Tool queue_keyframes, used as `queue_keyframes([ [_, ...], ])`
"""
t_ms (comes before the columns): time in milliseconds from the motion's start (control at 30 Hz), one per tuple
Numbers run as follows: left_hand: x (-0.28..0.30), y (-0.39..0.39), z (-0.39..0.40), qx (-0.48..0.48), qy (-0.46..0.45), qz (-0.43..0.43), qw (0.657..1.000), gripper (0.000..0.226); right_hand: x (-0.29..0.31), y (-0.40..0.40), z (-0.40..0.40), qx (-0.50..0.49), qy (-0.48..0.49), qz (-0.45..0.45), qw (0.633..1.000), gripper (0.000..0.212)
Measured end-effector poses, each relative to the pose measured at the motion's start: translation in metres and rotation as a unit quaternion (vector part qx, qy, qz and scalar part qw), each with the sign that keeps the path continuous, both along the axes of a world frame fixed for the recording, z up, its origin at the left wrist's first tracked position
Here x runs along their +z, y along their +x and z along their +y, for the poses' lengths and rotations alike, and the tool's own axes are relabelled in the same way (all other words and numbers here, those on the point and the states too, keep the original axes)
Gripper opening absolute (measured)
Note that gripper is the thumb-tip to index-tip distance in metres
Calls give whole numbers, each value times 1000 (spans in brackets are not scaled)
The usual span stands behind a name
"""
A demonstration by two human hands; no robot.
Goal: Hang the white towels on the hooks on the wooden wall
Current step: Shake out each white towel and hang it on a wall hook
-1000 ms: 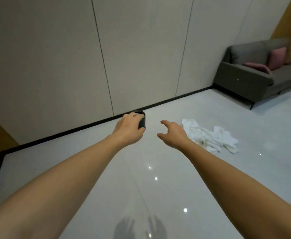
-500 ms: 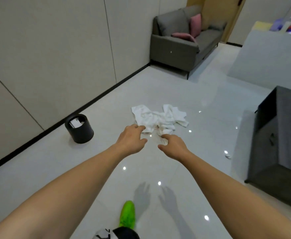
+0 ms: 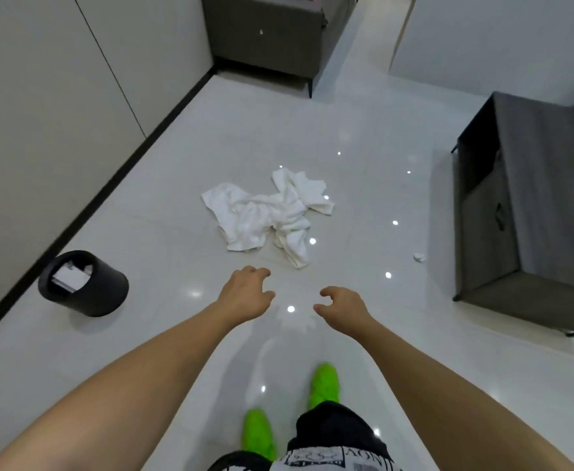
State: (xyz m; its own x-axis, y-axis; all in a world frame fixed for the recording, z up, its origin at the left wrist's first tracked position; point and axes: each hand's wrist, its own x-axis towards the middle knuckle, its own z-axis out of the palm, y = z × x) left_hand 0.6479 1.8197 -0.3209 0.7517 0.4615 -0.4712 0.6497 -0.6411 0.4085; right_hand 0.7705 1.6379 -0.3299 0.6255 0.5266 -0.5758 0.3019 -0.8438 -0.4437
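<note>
A: Where are the white towels (image 3: 268,215)?
B: Crumpled in a heap on the glossy floor (image 3: 363,137), mid-room, between the wall's black baseboard and the grey cabinet (image 3: 530,212).
A: Hands?
B: Left hand (image 3: 246,294) and right hand (image 3: 341,309) are outstretched, fingers loosely curled, grasping nothing, short of the heap. A black bin (image 3: 83,283) stands near the baseboard.

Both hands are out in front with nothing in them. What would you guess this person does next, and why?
Probably bend and reach forward to grab the white towels. They lie crumpled on the floor just beyond the left hand and right hand, which hold nothing, with fingers loosely curled toward the heap. No hooks are in view.
</note>
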Motion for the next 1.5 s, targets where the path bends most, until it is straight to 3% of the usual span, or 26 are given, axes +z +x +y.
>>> queue_keyframes([
  [167, -35, 72, 43, -7, -8, 9, 1000, 57, -40, 66, 39, -12, -12, 0, 1000, 48],
  [467, -95, 186, 109, 75, -79, 75, 991, 49, -111, 202, 116, 14, -62, 83, 995, 46],
  [733, -174, 275, 164, 127, -126, 76, 981, 46, -195, 263, 183, -12, -110, 145, 983, 43],
  [867, -263, 318, 202, 94, -143, 84, 982, 44, -283, 288, 218, -74, -105, 147, 981, 41],
  [1000, -384, 350, 243, 76, -125, 88, 985, 44, -404, 308, 247, -133, -100, 118, 979, 23],
  [1200, -587, 380, 266, 22, -125, 124, 984, 43, -604, 308, 267, -235, -102, 99, 962, 14],
  [1267, -639, 388, 266, 10, -130, 119, 984, 37, -658, 305, 271, -262, -84, 74, 959, 23],
  [1333, -679, 393, 262, -8, -133, 123, 983, 31, -698, 303, 275, -279, -83, 55, 955, 29],
  [1500, -710, 401, 250, -43, -139, 147, 978, 15, -731, 310, 272, -302, -87, 36, 949, 11],
])
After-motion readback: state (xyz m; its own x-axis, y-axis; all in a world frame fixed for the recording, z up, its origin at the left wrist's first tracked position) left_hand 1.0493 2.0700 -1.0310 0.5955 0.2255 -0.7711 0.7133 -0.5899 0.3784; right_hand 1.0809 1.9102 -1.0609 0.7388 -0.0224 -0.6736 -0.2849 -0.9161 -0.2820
